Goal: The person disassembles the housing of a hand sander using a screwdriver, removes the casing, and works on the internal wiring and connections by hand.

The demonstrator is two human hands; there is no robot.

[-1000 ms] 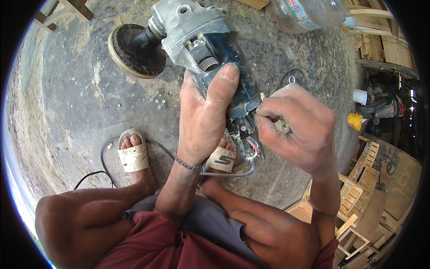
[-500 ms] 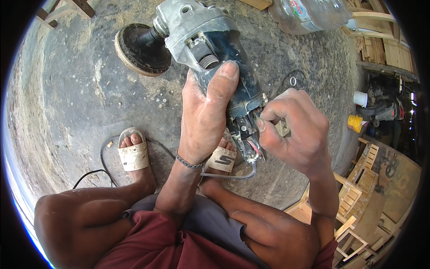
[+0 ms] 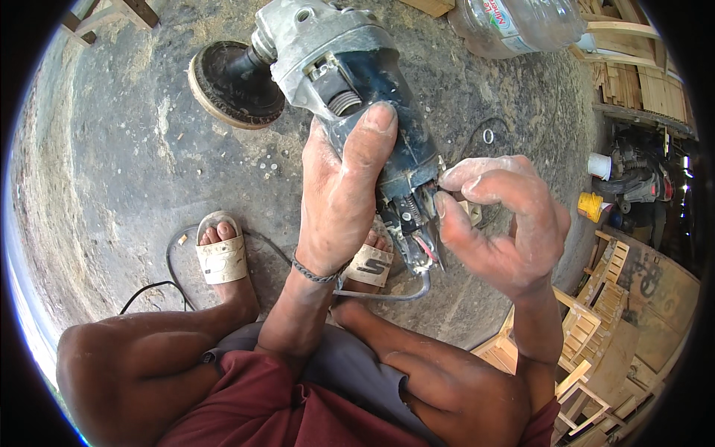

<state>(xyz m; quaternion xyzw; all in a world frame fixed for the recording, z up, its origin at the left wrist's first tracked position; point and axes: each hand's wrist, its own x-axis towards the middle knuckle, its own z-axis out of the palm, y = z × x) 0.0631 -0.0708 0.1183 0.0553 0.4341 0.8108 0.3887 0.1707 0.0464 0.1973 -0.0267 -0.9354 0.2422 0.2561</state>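
Observation:
My left hand (image 3: 339, 190) is wrapped around the dark blue body of an angle grinder (image 3: 391, 82), its thumb lying along the top. The grey metal gear head points away from me, with a round backing pad (image 3: 238, 86) out to the left. At the near end the rear cover is off, baring a spring, wires and a small switch area (image 3: 413, 231). Beside that opening, my right hand (image 3: 514, 223) has its thumb and index finger apart, the index fingertip close to a small metal piece at the housing's edge. Whether it touches is hard to tell.
A grey cord (image 3: 387, 298) runs from the grinder past my sandalled feet. On the concrete floor lies a small pale ring (image 3: 488, 136). A large clear bottle (image 3: 521, 30) is at the far right, with a yellow tub (image 3: 590, 205) and wooden frames (image 3: 585, 320) along the right.
My right thumb and index finger have parted from a pinch, and the hand has turned slightly and shifted right. The grinder has tilted only a little in my left hand.

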